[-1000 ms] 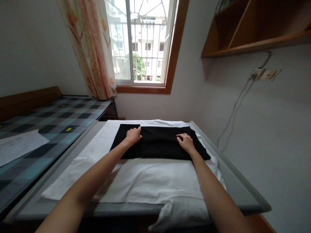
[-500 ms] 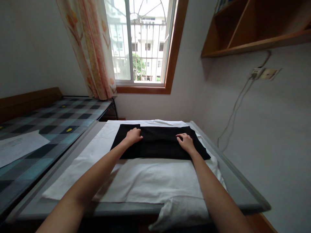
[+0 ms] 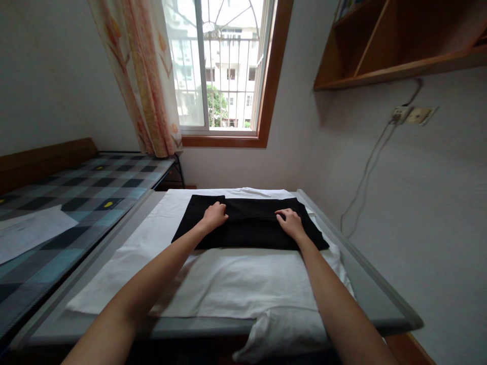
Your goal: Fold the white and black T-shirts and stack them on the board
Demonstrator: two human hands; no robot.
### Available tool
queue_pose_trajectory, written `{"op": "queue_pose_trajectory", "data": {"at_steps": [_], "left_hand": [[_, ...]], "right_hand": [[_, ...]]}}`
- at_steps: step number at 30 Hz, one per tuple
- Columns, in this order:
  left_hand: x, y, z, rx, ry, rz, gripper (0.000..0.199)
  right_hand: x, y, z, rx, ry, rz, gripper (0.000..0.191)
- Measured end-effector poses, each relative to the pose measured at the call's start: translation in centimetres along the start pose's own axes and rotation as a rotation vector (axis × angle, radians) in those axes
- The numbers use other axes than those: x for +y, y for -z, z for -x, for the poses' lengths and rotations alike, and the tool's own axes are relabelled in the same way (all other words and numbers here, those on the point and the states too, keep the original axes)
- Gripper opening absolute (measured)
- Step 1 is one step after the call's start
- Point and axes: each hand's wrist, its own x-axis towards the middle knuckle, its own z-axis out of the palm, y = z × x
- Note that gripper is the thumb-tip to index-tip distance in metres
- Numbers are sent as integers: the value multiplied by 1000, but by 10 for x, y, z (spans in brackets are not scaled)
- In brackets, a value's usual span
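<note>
A folded black cloth (image 3: 251,233) lies across a white garment (image 3: 236,279), which is spread over a grey table. My left hand (image 3: 216,215) grips the edge of the black cloth's folded left flap, fingers closed. Towards the cloth's right end, my right hand (image 3: 289,223) rests on top with its fingers curled; whether it pinches any fabric is not visible. One part of the white garment hangs over the table's front edge.
The grey table (image 3: 380,299) has a raised rim. On the left stands a bed with a checked mattress (image 3: 110,187) and a paper sheet (image 3: 34,228). A curtain (image 3: 148,91) hangs by the window. A wooden shelf (image 3: 380,71) and cables (image 3: 367,175) are on the right.
My left hand has moved a little to the right, and the folded left flap of the black cloth has shifted right with it. My right hand has stayed in place.
</note>
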Motion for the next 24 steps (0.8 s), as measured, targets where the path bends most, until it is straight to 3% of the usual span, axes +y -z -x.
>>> {"op": "queue_pose_trajectory", "data": {"at_steps": [4, 24], "left_hand": [[1, -9, 0, 36, 31, -9, 20], [10, -14, -6, 120, 42, 77, 18]], "right_hand": [[0, 0, 0, 11, 7, 7, 27], [0, -1, 1, 19, 11, 15, 27]]}}
